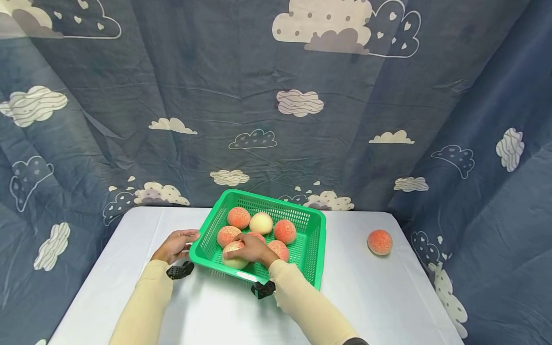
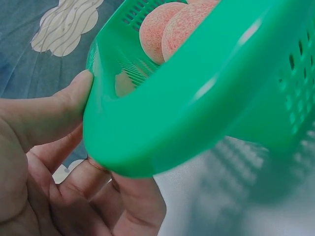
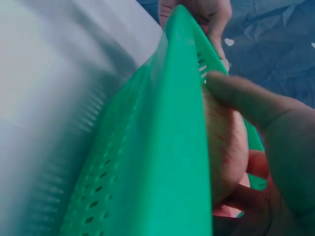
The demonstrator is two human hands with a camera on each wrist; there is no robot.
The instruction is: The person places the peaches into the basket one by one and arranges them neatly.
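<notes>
A green plastic basket (image 1: 316, 239) with slotted walls holds several round peaches, mottled pink-red and cream. My left hand (image 1: 176, 245) is at its left corner; in the left wrist view the thumb (image 2: 78, 91) lies against the rim and the fingers curl beneath it. Inside the basket, my right hand (image 1: 252, 249) grips a pale pink-cream peach (image 1: 235, 262) near the front left corner. The right wrist view shows thumb and fingers around that peach (image 3: 224, 147), close behind the basket's front wall (image 3: 179, 147). Other peaches, such as a cream one (image 1: 260, 223), lie behind it.
A single pink-red peach (image 1: 380, 242) lies on the white table (image 1: 353, 287), well to the right of the basket. A dark blue curtain (image 1: 241, 110) with cloud prints hangs behind the table and at both sides.
</notes>
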